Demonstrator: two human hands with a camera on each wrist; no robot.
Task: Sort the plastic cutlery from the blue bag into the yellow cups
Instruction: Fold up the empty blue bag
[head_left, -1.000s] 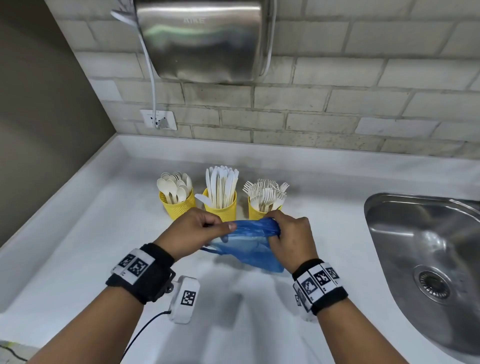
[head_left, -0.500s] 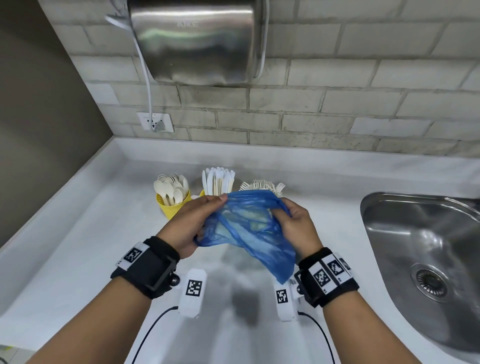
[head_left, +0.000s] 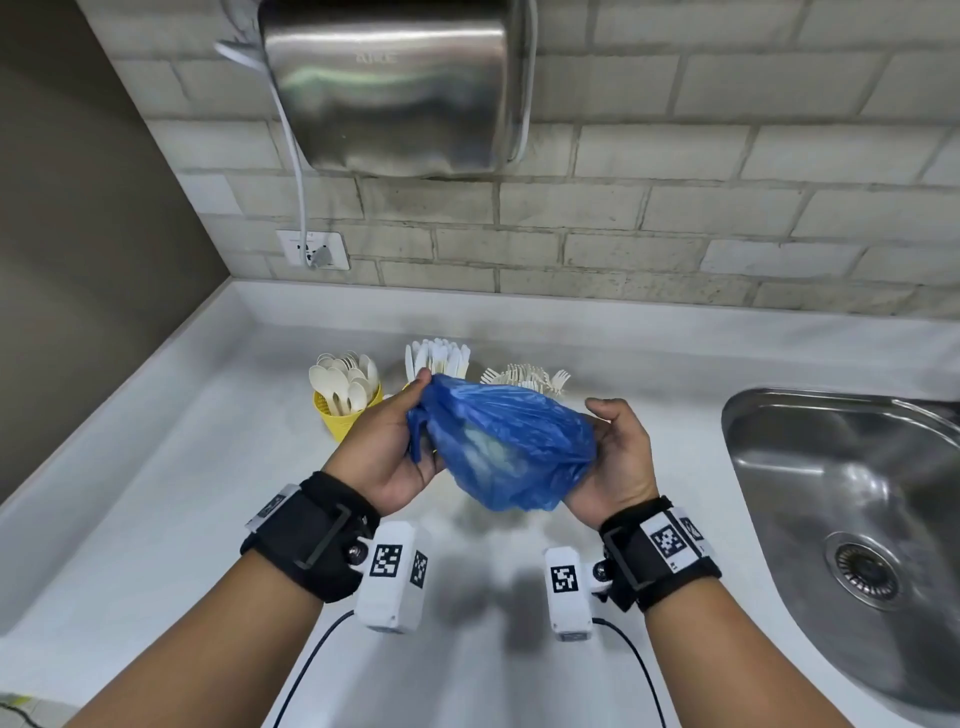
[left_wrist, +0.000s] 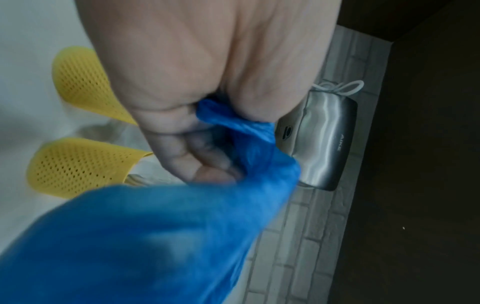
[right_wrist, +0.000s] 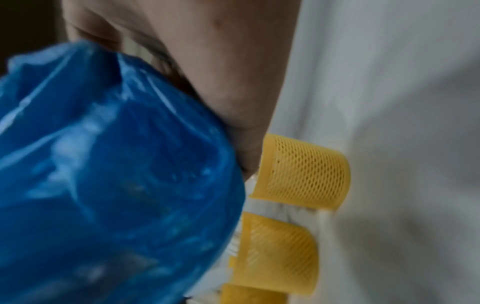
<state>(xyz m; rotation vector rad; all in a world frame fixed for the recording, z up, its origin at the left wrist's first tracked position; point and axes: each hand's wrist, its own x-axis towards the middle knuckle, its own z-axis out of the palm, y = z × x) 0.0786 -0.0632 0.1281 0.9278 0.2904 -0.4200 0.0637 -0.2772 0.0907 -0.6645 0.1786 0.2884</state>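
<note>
The crumpled blue bag (head_left: 498, 447) hangs above the white counter (head_left: 171, 509) between both hands. My left hand (head_left: 400, 431) grips its left edge, with the fingers curled round the plastic (left_wrist: 233, 127). My right hand (head_left: 615, 457) cups the bag's right end palm-up. Its thumb is raised and its fingers are hidden behind the bag (right_wrist: 116, 174). Behind the bag stand three yellow mesh cups. The left cup (head_left: 345, 421) holds spoons. White knives (head_left: 439, 358) and forks (head_left: 524, 376) rise from the other two, which the bag mostly hides.
A steel sink (head_left: 841, 499) is set into the counter at the right. A metal hand dryer (head_left: 395, 88) hangs on the brick wall above the cups, its cord plugged into a socket (head_left: 314, 252). A dark wall bounds the left side.
Both hands have lifted the bag off the counter and turned palm-up. The bag went from stretched between the hands to bunched into a ball between them.
</note>
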